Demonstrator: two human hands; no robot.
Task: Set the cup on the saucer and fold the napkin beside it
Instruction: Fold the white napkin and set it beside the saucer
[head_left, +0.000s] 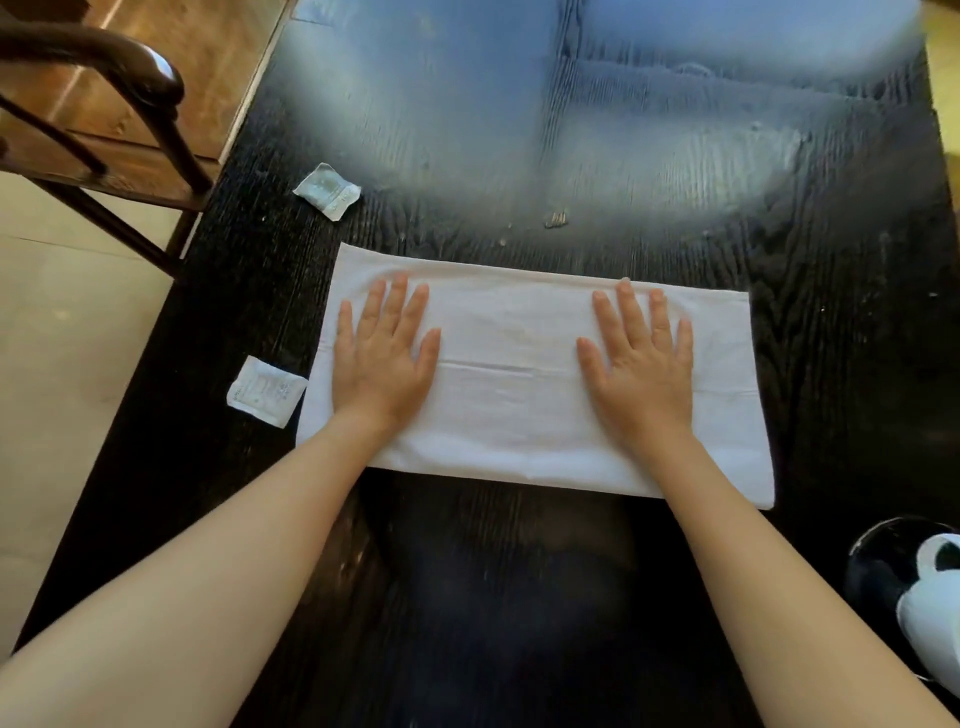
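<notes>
Napkin, white cloth, lies folded to a long rectangle mid-table; left hand and right hand press flat, fingers spread, gripping nothing. Soft, light, likely slides; pinch corners. Cup on dark saucer at 4 o'clock.

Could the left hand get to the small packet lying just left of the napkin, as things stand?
Probably yes. The left hand lies flat and open on the napkin, holding nothing, and the packet sits beside the napkin's left edge with only bare table between them.
</notes>
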